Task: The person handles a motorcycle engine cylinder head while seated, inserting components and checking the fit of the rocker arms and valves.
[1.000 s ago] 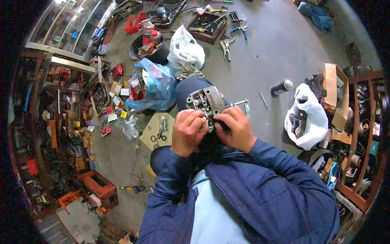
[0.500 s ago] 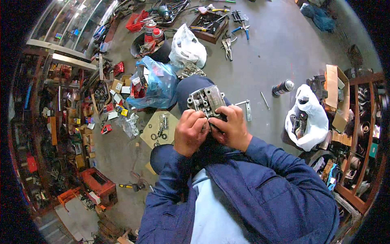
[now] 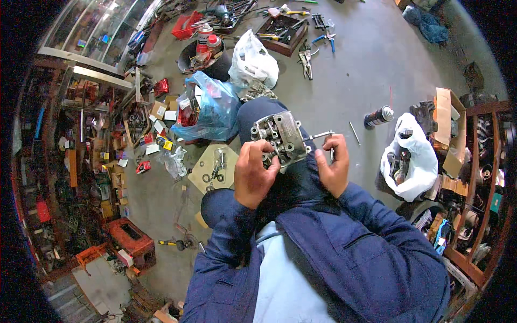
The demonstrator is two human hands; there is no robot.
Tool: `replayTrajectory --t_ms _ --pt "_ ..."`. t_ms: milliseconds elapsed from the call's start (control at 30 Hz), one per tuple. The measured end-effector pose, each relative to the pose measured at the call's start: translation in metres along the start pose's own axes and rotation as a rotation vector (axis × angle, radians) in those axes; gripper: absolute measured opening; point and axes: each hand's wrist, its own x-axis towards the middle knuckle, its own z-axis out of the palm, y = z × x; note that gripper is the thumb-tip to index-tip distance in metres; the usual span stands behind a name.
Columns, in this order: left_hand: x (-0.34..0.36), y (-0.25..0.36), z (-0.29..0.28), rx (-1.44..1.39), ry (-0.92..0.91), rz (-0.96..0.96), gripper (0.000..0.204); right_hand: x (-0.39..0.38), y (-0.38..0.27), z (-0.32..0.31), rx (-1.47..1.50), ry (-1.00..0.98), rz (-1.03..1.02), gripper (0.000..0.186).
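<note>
A grey metal engine cylinder head (image 3: pixel 280 137) rests tilted on my raised knee, its open side with valve-gear parts facing up. My left hand (image 3: pixel 257 175) is closed on its lower left edge, thumb and fingers pinching there. From the right side of the cylinder head sticks out a thin L-shaped metal handle (image 3: pixel 322 134). Around the hanging part of that handle, my right hand (image 3: pixel 335 168) curls its fingers, with the thumb on the near side. The fingers hide most of the handle's lower end.
On the floor at left lie a blue plastic bag (image 3: pixel 212 110) and a cardboard sheet (image 3: pixel 207 175) with small parts. Ahead are a white bag (image 3: pixel 254 62), a tool tray (image 3: pixel 281 36) and pliers (image 3: pixel 306 59). A spray can (image 3: pixel 379 117) and another white bag (image 3: pixel 406 167) stand at right.
My right hand has left the near edge of the cylinder head and moved right to the metal handle. The left hand stays on the cylinder head, its fingers slightly shifted.
</note>
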Motion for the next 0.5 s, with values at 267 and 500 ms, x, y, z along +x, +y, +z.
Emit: replayTrajectory --t_ms 267,500 --pt "-0.004 0.003 -0.006 0.090 -0.019 0.015 0.039 -0.004 0.021 -0.009 0.229 -0.025 0.353 0.012" --pt "-0.002 0.012 -0.010 0.110 -0.019 -0.013 0.043 -0.034 0.221 -0.032 -0.530 -0.441 0.656 0.038"
